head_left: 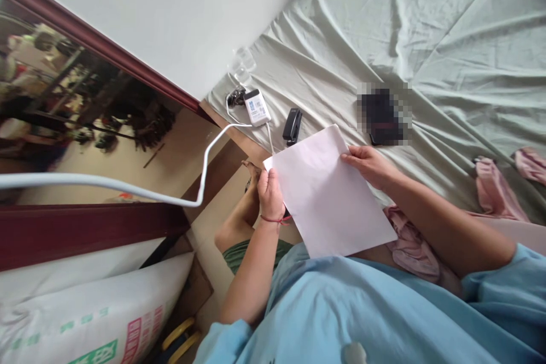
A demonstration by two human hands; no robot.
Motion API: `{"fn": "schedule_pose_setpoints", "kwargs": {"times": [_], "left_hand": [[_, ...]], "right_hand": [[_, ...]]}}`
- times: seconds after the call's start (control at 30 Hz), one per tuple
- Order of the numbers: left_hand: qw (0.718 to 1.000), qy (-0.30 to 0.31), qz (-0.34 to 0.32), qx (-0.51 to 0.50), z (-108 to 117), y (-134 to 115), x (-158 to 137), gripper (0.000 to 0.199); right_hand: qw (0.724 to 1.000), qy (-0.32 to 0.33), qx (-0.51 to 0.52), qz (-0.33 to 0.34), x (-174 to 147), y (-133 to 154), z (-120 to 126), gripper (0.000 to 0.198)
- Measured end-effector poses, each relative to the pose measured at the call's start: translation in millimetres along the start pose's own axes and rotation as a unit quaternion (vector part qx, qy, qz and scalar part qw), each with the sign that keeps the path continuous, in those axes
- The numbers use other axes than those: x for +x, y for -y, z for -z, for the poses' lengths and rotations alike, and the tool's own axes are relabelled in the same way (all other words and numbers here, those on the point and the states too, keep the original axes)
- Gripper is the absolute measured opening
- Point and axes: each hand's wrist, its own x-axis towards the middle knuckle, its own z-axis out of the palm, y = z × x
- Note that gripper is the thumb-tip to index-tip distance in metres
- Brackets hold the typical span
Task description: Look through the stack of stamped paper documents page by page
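Observation:
A blank white sheet of paper (pixel 330 193) is held tilted above my lap; whether it is one sheet or a thin stack I cannot tell. My left hand (pixel 270 196), with a red cord at the wrist, pinches its left corner. At the upper right edge my right hand (pixel 369 164) grips it between thumb and fingers. Just beyond the paper a black stapler (pixel 292 126) lies on the pale green sheet of the bed (pixel 336 77). To its left is a white box-shaped device (pixel 257 108) with printed labels and a cable.
A dark pixelated object (pixel 381 116) lies on the bed to the right, with pink cloth (pixel 497 190) nearer me. A white cable (pixel 128 185) crosses the left side. White printed sacks (pixel 98 310) stand lower left, beside a dark red door frame (pixel 98 45). Clear plastic pieces (pixel 243 65) lie by the wall.

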Motion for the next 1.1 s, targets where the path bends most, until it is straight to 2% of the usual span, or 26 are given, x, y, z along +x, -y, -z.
{"fn": "schedule_pose_setpoints", "kwargs": {"times": [0.17,0.3,0.4,0.6,0.87,1.0,1.1], "left_hand": [[0.999,0.008,0.027,-0.042,-7,3,1,0.04],[0.999,0.021,0.024,-0.008,-8,2,6,0.038],[0.999,0.024,-0.001,0.034,-5,-1,14,0.035],[0.993,0.031,-0.037,0.107,-4,-7,19,0.031],[0.998,0.033,0.031,0.033,-7,-3,17,0.032],[0.999,0.04,0.004,0.011,-7,-3,22,0.026],[0.998,0.047,-0.037,0.016,-6,-2,28,0.035]], "right_hand": [[0.993,-0.056,-0.094,0.049,0,1,2,0.032],[0.971,-0.109,-0.204,0.065,2,0,5,0.035],[0.959,-0.128,-0.243,0.068,3,-1,8,0.034],[0.953,-0.147,-0.259,0.059,2,2,7,0.035],[0.959,-0.146,-0.238,0.055,4,-1,7,0.036],[0.959,-0.137,-0.24,0.064,6,-5,10,0.036],[0.958,-0.124,-0.249,0.068,8,-6,12,0.035]]}}
